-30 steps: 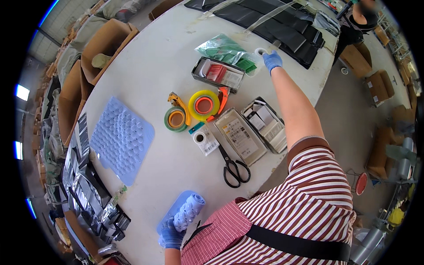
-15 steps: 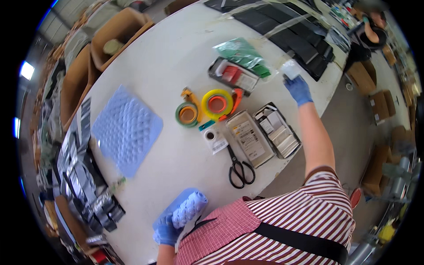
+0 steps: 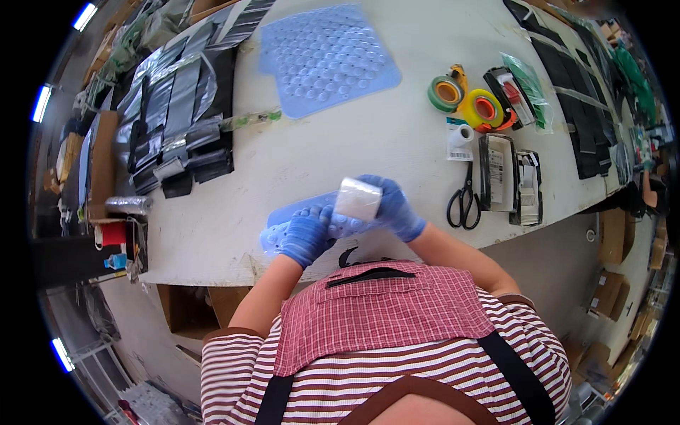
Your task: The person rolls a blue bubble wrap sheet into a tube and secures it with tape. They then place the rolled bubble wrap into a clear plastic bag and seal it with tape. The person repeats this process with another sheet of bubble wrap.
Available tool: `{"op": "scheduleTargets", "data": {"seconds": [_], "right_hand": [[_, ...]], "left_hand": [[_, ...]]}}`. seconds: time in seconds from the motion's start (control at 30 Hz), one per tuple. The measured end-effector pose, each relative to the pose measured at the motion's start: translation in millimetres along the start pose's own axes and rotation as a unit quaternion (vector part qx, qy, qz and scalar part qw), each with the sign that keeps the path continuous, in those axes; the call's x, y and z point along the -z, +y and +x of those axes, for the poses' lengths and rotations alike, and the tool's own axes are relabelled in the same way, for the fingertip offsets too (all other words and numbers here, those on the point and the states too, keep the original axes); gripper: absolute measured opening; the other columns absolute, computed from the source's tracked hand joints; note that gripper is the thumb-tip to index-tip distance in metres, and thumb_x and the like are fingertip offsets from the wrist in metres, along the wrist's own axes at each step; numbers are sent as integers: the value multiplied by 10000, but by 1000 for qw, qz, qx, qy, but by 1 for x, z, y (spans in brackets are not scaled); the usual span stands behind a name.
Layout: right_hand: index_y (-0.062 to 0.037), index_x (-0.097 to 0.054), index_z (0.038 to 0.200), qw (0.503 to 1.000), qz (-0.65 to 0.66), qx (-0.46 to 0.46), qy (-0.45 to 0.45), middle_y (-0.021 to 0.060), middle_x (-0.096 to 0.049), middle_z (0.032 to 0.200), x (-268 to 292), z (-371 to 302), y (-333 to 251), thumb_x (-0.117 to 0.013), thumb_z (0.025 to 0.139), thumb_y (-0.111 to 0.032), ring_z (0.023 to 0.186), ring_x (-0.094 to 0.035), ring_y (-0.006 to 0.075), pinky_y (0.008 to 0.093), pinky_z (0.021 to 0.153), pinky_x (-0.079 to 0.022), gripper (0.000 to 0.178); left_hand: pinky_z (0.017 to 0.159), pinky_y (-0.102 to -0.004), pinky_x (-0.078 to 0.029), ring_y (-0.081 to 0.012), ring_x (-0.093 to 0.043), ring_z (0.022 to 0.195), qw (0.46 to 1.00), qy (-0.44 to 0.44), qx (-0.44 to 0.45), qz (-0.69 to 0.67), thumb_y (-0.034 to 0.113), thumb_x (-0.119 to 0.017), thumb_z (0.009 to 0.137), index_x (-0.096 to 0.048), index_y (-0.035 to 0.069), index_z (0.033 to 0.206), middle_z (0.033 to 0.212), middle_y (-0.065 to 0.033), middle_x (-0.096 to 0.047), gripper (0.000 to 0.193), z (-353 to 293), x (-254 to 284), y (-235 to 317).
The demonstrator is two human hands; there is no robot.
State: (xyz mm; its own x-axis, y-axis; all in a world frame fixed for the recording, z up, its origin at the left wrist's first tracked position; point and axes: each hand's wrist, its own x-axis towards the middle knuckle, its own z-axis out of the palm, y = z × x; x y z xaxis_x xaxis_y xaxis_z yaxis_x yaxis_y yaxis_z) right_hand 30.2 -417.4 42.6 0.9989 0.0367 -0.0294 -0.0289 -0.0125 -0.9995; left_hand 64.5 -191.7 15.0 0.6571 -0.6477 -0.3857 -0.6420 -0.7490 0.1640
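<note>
A blue mat with rounded bumps (image 3: 273,239), partly rolled up, lies at the front edge of the table. My left hand (image 3: 306,234), in a blue glove, is closed over the rolled part. In my gloved right hand (image 3: 393,209) is a shiny, whitish, square-looking piece of plastic (image 3: 358,199), held over the right end of the roll. Whether it is a packet or a roll of film, I cannot tell. Past my hands, another blue bumpy mat (image 3: 329,60) lies flat.
At right are black scissors (image 3: 464,202), a green tape roll (image 3: 445,93), a yellow tape roll (image 3: 483,108) and two open boxes (image 3: 498,173) (image 3: 528,188). Black plastic bags (image 3: 180,106) are heaped at left, with more black plastic (image 3: 567,92) at far right.
My right hand has come back from the table's far right with the whitish plastic piece, to beside my left hand. My left hand stays on the rolled mat. The view has turned.
</note>
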Motion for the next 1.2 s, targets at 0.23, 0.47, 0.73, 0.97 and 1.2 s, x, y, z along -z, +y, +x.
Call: {"op": "scheduleTargets", "data": {"seconds": [0.23,0.47,0.73,0.97,1.2], "right_hand": [[-26,-618,1061,996,4,-86,-26,78,-658,1001,-48,18,37,-583,926,-210,929,-634,177,301,865,-527,231],[4,-609,1027,829,501,-247,-6,118,-645,976,-52,33,77,-480,960,-130,873,-619,202,314,808,-515,198],[-19,-583,1208,893,333,-303,-22,113,-621,1127,-67,18,44,-545,990,-217,1010,-582,178,303,929,-464,296],[-71,-606,1144,771,520,-368,9,41,-640,966,-72,-30,9,-637,944,-325,834,-610,138,297,744,-525,325],[-64,-621,1117,891,370,-254,76,8,-628,877,-69,-22,21,-626,951,-239,796,-619,121,270,740,-532,242]], "left_hand": [[979,-384,-471,-341,-571,1174,882,12,41,-469,457,-855,670,-470,90,1379,1217,-179,-623,886,-22,64,-15],[758,-313,-507,-215,-614,816,901,195,-68,-381,133,-767,807,-654,48,1064,921,-105,-650,294,-10,55,-34],[735,-350,-501,-300,-620,778,902,249,-117,-333,60,-693,829,-669,45,903,858,-137,-655,79,15,76,-36],[730,-363,-494,-268,-617,743,969,-30,-34,-241,69,-643,828,-707,74,891,852,-160,-679,90,46,-7,-56],[781,-374,-495,-319,-646,811,960,-144,63,-234,137,-571,876,-700,80,1036,907,-198,-689,214,34,16,-39]]}}
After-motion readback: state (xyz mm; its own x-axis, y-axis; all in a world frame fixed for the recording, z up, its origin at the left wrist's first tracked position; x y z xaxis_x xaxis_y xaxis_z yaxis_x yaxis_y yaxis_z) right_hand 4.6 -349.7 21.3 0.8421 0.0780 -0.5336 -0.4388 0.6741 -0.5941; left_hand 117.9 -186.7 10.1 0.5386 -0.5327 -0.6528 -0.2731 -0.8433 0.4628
